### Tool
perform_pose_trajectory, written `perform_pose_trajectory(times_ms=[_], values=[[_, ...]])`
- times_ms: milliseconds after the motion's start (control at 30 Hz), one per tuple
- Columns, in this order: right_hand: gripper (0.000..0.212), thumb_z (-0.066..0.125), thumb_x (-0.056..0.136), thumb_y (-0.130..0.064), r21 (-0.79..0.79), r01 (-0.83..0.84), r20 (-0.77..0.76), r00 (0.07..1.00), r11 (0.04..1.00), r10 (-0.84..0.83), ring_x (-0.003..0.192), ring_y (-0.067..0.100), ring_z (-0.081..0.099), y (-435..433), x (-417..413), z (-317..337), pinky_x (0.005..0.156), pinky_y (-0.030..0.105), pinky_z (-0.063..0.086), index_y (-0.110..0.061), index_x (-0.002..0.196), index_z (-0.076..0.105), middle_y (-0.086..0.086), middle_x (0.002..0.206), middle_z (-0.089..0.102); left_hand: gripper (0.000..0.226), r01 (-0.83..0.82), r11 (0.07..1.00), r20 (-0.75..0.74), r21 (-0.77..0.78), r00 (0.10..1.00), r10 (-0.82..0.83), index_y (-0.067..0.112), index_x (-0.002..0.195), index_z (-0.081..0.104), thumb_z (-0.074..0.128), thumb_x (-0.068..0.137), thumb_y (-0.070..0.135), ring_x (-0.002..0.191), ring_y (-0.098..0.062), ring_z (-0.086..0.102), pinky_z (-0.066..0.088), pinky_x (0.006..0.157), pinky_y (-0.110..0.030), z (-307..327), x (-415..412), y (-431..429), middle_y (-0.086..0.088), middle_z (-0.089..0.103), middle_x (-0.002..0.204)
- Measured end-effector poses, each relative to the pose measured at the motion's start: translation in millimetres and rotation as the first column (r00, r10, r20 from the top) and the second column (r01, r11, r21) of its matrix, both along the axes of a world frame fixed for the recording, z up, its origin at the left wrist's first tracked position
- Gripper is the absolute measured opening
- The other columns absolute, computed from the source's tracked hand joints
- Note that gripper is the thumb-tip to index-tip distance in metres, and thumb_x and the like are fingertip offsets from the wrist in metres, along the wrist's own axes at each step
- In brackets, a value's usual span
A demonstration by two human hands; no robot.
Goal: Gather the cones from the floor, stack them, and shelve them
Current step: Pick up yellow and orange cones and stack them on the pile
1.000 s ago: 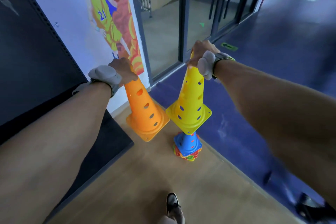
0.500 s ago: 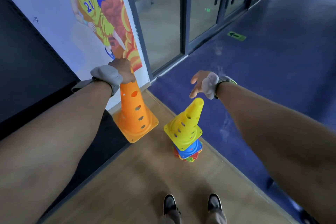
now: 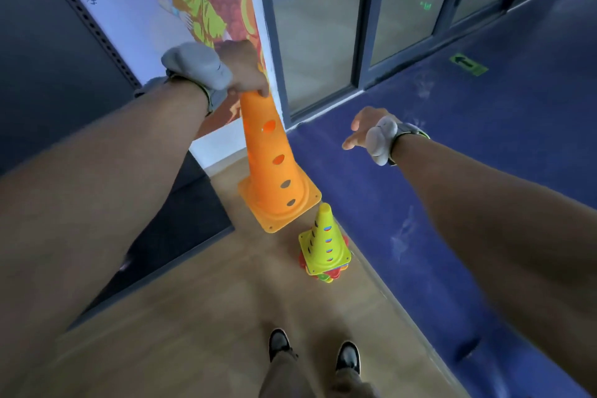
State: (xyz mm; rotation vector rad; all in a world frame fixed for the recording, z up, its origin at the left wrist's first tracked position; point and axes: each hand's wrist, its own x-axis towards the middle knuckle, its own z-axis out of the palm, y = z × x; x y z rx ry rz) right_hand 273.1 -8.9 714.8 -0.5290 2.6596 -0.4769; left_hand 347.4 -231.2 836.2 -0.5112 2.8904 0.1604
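Overhead, left grip (image 3: 245,73) atop orange cone (image 3: 274,171)

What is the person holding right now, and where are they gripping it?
The left hand holds the orange cone by its narrow tip, base hanging down. The right hand is open and holds nothing.

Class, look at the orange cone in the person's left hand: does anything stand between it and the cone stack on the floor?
Nothing visible does. The left hand holds the orange cone by its tip, in the air up and left of the stack. The yellow cone's tip is uncovered, and the right hand is open off to the side.
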Motion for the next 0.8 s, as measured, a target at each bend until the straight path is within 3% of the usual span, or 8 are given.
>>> perform_pose_trajectory(times_ms=[167,267,367,433,467,633,733,800], values=[[0.029,0.072,0.079,-0.008,-0.034,-0.012,-0.037,0.999,0.999,0.011,0.106,0.031,0.064,4,-4,20,0.075,0.033,0.05,-0.022,0.105,0.071,0.005,0.118,0.069,0.024,0.04,0.999,-0.06,0.023,0.997,-0.039,0.004,0.084,0.067,0.07,0.077,0.027,0.048,-0.02,0.055,0.041,0.047,-0.022,34,-18,39,-0.011,0.063,0.062],[0.03,0.07,0.08,-0.008,-0.04,0.011,-0.031,0.999,0.999,-0.012,0.097,0.033,0.064,10,-9,23,0.08,0.038,0.055,-0.016,0.11,0.069,0.011,0.113,0.069,0.034,0.06,0.998,-0.064,0.0,0.996,-0.06,0.004,0.101,0.066,0.071,0.076,0.028,0.066,-0.025,0.064,0.041,0.051,-0.024,8,-28,54,-0.011,0.067,0.077],[0.023,0.069,0.081,-0.015,-0.014,0.048,-0.018,0.999,0.999,-0.048,0.086,0.031,0.058,24,-14,13,0.076,0.037,0.052,-0.015,0.104,0.065,0.011,0.108,0.067,0.082,0.104,0.989,0.153,0.107,0.981,-0.119,0.009,0.148,0.029,0.07,0.083,0.04,0.111,-0.027,0.059,0.05,0.074,-0.021,-55,-21,73,-0.016,0.056,0.132],[0.017,0.069,0.082,-0.016,0.001,0.063,0.01,0.998,0.998,-0.063,0.084,0.031,0.056,30,-14,5,0.077,0.037,0.052,-0.018,0.097,0.06,0.009,0.102,0.064,0.102,0.114,0.988,0.39,0.104,0.909,-0.146,0.007,0.153,0.001,0.063,0.086,0.051,0.139,-0.028,0.036,0.036,0.108,-0.031,-91,-7,81,-0.014,0.027,0.156],[0.018,0.069,0.082,-0.016,0.01,0.068,0.018,0.998,0.998,-0.068,0.084,0.031,0.055,31,-16,0,0.076,0.037,0.052,-0.02,0.096,0.058,0.007,0.099,0.062,0.102,0.112,0.989,0.416,0.096,0.898,-0.142,0.006,0.153,0.0,0.061,0.086,0.053,0.144,-0.028,0.027,0.028,0.114,-0.035,-101,-4,81,-0.012,0.021,0.158],[0.021,0.071,0.078,-0.017,0.05,0.004,0.017,1.0,0.999,-0.005,0.087,0.025,0.053,16,-13,-13,0.07,0.032,0.044,-0.028,0.083,0.054,-0.003,0.104,0.059,0.074,0.053,0.98,0.099,0.194,0.992,-0.073,0.021,0.148,0.032,0.063,0.085,0.045,0.136,-0.027,0.04,0.037,0.104,-0.035,-103,7,64,-0.004,0.04,0.15],[0.026,0.072,0.076,-0.013,0.084,-0.106,0.008,0.994,0.991,0.106,0.093,0.018,0.052,-15,4,-17,0.07,0.032,0.045,-0.035,0.074,0.057,-0.016,0.104,0.053,0.069,0.018,0.969,0.087,0.248,0.995,-0.041,0.024,0.144,0.039,0.063,0.083,0.045,0.132,-0.024,0.045,0.04,0.104,-0.035,-109,41,57,-0.001,0.044,0.146],[0.023,0.075,0.075,-0.015,0.072,-0.259,0.006,0.966,0.963,0.26,0.092,0.018,0.053,-58,36,-17,0.077,0.034,0.052,-0.03,0.091,0.069,-0.013,0.101,0.057,0.067,-0.065,0.969,0.089,0.237,0.995,0.045,0.021,0.143,0.042,0.065,0.084,0.043,0.13,-0.024,0.047,0.041,0.103,-0.035,-116,91,38,-0.002,0.048,0.143]])
